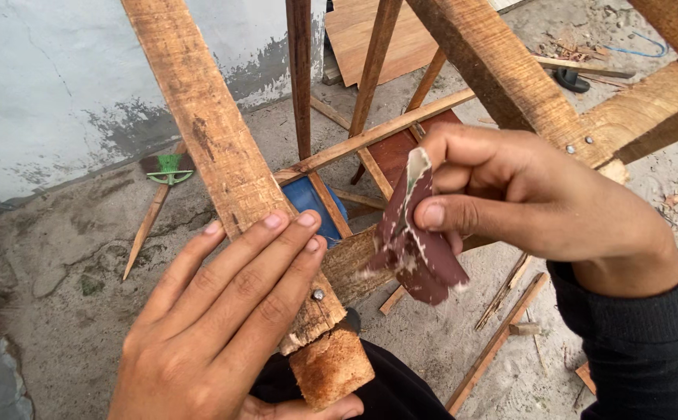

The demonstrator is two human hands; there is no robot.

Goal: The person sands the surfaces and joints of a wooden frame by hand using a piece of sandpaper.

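A rough wooden frame of nailed slats is seen from above, over a sandy concrete floor (66,257). The left hand (222,319) is laid flat, fingers extended and released, along a slanting plank (214,132), just above a nail head (318,295) and the plank's worn lower end. Nothing is grasped by it. The right hand (525,194) is closed on a folded piece of dark red sandpaper (413,245), which is pinched between thumb and fingers; the sheet hangs below the thumb, just beside the left fingertips and against a short crosspiece (350,268). A blue container (311,198) is partly visible beneath the slats; its contents cannot be told. Loose wood strips (498,342) are scattered on the floor.
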